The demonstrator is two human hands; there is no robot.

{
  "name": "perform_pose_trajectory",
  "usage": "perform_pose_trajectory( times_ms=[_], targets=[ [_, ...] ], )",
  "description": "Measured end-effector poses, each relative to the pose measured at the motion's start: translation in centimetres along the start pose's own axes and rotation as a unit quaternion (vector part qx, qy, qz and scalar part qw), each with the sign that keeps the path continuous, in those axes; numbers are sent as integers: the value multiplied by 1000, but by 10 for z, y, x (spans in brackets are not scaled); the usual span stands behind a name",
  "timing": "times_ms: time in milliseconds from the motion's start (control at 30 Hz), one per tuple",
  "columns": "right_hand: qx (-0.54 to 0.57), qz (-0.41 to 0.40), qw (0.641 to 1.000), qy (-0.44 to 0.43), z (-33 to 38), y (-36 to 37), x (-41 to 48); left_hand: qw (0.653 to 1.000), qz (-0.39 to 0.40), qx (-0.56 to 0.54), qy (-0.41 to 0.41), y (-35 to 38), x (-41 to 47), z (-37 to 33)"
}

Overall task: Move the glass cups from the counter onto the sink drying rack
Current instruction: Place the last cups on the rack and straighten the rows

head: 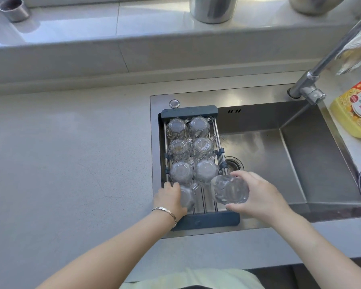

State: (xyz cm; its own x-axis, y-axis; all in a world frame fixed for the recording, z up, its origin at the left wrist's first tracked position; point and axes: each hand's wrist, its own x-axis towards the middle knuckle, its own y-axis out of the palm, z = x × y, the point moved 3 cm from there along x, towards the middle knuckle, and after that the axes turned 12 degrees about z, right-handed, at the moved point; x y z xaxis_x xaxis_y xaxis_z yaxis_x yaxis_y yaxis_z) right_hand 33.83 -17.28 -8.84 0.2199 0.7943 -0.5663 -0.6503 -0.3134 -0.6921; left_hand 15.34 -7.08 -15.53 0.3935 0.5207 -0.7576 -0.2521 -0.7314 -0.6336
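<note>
A dark-framed drying rack (189,112) with metal rods spans the left side of the steel sink (296,163). Several clear glass cups (198,127) stand upside down on it in two columns. My left hand (169,198) grips another glass cup (187,197) resting on the near left rods. My right hand (258,195) holds a glass cup (229,189) tilted on its side just above the near right part of the rack.
A faucet (308,88) leans over the sink from the right. A yellow detergent bottle (354,109) stands on the right rim, with a dark cable beside it. Metal pots (213,9) and a small cup (14,10) sit on the back ledge. Grey counter (67,153) lies left.
</note>
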Motion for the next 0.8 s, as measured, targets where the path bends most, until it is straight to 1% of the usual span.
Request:
perform_pose_trajectory(
  times_ms=[133, 200, 267, 333, 400, 467, 500, 567, 600, 667, 733, 800],
  targets=[
    [-85, 110, 989, -48, 10, 22, 29, 1000, 6, 6, -1, 1, 2, -6],
    [-117, 133, 981, -73, 15, 37, 42, 1000, 5, 16, 5, 2, 1, -6],
    [-109, 149, 978, -95, 15, 51, 52, 1000, 1, 22, 10, 3, 1, -5],
    [-74, 156, 979, -109, 12, 60, 57, 1000, -3, 21, 13, 3, 1, -4],
    [-29, 121, 986, -112, 5, 64, 55, 1000, -6, 19, 15, 4, 2, -3],
    [10, 56, 994, -88, -3, 68, 46, 1000, -7, 21, 19, 5, 3, -2],
    [40, 21, 997, -60, -7, 71, 41, 999, -7, 22, 22, 6, 4, -1],
    [129, -30, 991, 31, -10, 77, 34, 999, -9, 19, 25, 7, 5, 0],
    [171, -37, 982, 75, -10, 81, 33, 999, -11, 17, 27, 7, 5, 1],
    [199, -17, 972, 123, -5, 87, 39, 999, -13, 12, 30, 7, 6, 2],
    [195, 4, 970, 143, 2, 90, 44, 999, -14, 3, 34, 8, 6, 3],
    [206, -2, 967, 153, 4, 91, 45, 999, -16, -7, 38, 8, 7, 4]
  ],
)
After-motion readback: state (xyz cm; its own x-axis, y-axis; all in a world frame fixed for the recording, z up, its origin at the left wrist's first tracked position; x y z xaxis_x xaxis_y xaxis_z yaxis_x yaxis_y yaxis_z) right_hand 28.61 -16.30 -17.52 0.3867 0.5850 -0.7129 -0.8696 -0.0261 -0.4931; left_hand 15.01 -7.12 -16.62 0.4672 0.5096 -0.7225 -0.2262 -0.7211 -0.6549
